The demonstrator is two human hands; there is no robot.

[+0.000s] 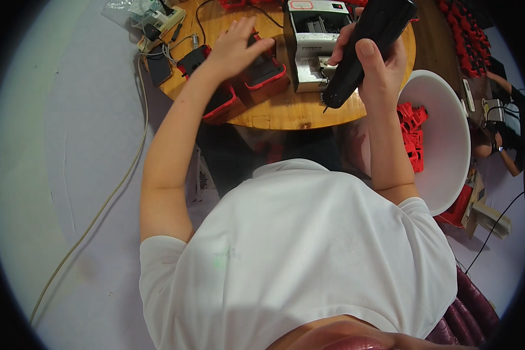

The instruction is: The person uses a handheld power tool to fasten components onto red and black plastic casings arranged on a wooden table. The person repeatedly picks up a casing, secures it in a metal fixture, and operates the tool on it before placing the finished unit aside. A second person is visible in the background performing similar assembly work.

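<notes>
My left hand (233, 51) is spread above several red-and-black plastic housings (265, 73) at the table's near left, fingers stretched out. Whether its fingertips touch a housing I cannot tell. A black electric screwdriver (364, 55) is gripped in my right hand (385, 73), tilted with its thin bit pointing down and to the left. Just left of the screwdriver stands a grey-white screw feeder (314, 44) with an open top and dark contents. The screwdriver's body covers part of the feeder's right side.
The round wooden table (297, 119) has its near edge before me. A white bucket (458, 134) at the right holds red plastic parts (413, 137). Cables and a power strip (166, 23) lie at the left. More red parts (464, 38) and another person's arm (501, 84) are far right.
</notes>
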